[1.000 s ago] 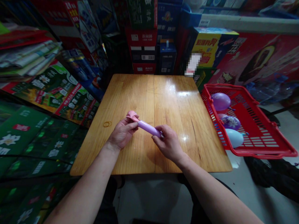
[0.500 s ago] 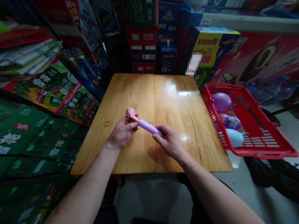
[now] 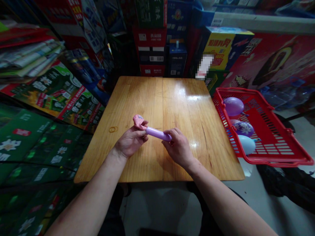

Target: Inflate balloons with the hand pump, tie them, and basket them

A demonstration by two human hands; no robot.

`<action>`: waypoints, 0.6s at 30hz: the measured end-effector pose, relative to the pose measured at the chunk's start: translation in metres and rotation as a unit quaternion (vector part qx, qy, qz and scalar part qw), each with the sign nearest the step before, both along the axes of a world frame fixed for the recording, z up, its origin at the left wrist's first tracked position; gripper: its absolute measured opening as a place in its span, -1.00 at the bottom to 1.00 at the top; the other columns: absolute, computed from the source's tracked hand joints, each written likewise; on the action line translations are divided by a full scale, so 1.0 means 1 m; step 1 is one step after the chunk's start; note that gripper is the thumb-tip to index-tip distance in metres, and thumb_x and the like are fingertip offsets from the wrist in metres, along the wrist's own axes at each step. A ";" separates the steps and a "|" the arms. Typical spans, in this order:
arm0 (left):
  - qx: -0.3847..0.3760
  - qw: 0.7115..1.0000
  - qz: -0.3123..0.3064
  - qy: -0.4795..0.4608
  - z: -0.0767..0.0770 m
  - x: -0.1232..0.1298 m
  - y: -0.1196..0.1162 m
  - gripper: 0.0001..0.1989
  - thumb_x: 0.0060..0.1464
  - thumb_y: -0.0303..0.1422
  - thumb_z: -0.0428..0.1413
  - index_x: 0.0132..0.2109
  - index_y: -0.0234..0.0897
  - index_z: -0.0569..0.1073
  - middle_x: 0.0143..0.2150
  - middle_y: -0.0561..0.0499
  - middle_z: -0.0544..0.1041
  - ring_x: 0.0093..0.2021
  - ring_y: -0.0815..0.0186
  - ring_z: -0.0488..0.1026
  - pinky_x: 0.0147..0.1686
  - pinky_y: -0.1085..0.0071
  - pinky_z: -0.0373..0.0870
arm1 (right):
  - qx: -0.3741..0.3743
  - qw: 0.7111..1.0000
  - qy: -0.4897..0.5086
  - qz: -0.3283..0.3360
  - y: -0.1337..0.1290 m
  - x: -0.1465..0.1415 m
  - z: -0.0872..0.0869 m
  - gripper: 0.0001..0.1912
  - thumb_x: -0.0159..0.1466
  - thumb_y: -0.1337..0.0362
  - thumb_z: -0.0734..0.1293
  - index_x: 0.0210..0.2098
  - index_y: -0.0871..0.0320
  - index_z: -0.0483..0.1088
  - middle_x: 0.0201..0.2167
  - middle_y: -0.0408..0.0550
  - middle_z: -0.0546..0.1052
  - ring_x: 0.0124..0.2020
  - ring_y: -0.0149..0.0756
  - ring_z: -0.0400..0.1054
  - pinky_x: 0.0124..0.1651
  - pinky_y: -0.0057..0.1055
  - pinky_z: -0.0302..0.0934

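A slim purple tube (image 3: pixel 157 133) is held nearly level above the wooden table (image 3: pixel 182 114), its right end a little lower. Limp pink balloon (image 3: pixel 138 122) material sits at the tube's left end, pinched between the thumb and fingers of my left hand (image 3: pixel 131 141). The fingers of my right hand (image 3: pixel 179 147) close round the tube's right end. Both hands are over the middle of the table, with a short stretch of tube showing between them.
A red basket (image 3: pixel 290 131) at the right holds a purple balloon (image 3: pixel 233 106), a patterned one (image 3: pixel 243 128) and a light blue one (image 3: pixel 246 144). Green cartons (image 3: pixel 22 141) stand at the left, stacked boxes (image 3: pixel 152 37) behind the table. A rubber band (image 3: pixel 113 129) lies on the table.
The tube has tilted closer to level, its right end slightly raised. The pink balloon material has shifted a little, and my right hand's fingers have moved round the tube's end.
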State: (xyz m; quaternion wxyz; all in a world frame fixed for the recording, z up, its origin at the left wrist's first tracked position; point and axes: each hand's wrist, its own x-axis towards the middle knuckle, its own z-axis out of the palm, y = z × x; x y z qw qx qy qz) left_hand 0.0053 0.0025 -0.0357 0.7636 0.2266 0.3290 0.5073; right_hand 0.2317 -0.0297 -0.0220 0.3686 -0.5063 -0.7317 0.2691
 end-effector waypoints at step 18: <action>-0.030 0.998 0.041 -0.028 0.001 0.016 -0.005 -0.76 0.06 -0.40 0.33 -0.15 -0.08 0.48 -0.10 0.10 0.56 -0.26 0.41 0.49 -0.40 0.53 0.37 | 0.023 1.000 -0.005 -0.013 0.002 -0.010 -0.006 -0.70 0.22 0.44 0.35 -0.08 0.07 0.34 -0.17 0.01 0.42 -0.19 -0.17 0.34 -0.18 -0.27 0.27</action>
